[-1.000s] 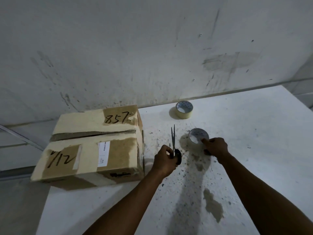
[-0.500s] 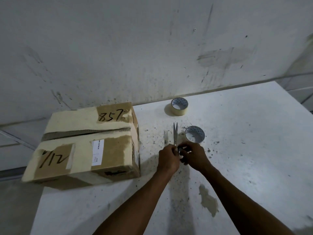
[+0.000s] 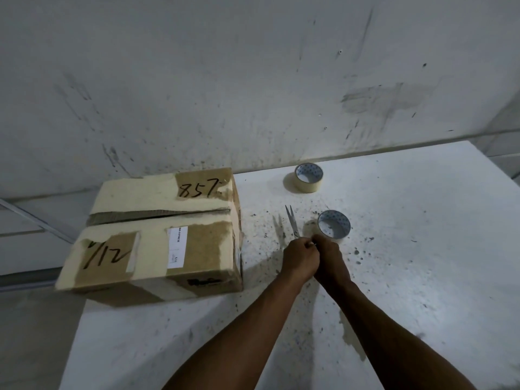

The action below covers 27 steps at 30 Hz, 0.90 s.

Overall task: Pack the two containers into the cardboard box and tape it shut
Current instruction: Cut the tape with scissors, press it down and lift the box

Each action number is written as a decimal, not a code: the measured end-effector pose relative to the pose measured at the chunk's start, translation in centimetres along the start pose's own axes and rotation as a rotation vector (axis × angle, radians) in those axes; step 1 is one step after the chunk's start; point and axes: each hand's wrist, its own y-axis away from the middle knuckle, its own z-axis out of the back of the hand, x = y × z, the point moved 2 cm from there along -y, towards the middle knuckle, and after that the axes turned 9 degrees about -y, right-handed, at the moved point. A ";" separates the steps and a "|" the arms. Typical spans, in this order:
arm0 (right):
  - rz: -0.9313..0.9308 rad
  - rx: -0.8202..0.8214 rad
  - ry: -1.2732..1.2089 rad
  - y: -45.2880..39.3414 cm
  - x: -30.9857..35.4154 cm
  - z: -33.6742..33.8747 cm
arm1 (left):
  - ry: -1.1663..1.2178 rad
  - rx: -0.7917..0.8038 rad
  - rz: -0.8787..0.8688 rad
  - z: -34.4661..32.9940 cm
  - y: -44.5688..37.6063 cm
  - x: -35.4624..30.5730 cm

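White desk (image 3: 422, 249) butts against a scuffed grey wall (image 3: 253, 80) at its far edge; left edge drops off beside the cardboard box (image 3: 157, 235), right edge runs out of view at far right; broad bare stretch of desk to the right of the hands and at near centre, speckled with dark spots; box sits at the desk's far-left corner, its near-left corner overhanging the left edge, long axis running left-right, top flaps folded down with a dark seam showing between them across the lid, tan tape patches, "857" written on the far flap, a white label on the near flap; contents hidden, cannot tell what is inside; scissors (image 3: 291, 220) stand just right of the box, blades together and pointing away toward the wall, long axis near-far, handles hidden in the hands; left hand (image 3: 301, 258) has its grip clenched round the scissor handles; right hand (image 3: 330, 257) pressed against it, fingers curled at the same handles, exact hold not clear; near tape roll (image 3: 334, 224) lies flat just beyond the right hand, hole up; far tape roll (image 3: 308, 178) lies flat close to the wall, well apart from the hands; both forearms reach in from the near edge.
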 end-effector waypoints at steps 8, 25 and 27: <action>0.011 -0.019 -0.109 0.5 0.1 -1.1 | -0.070 0.015 -0.100 0.4 1.0 0.3; -0.072 -0.033 0.108 -0.1 -0.5 -2.3 | -0.003 -0.237 -0.111 2.0 -0.4 2.4; -0.080 -0.024 0.145 0.0 -0.8 -2.1 | 0.031 -0.327 -0.090 2.5 -0.7 2.5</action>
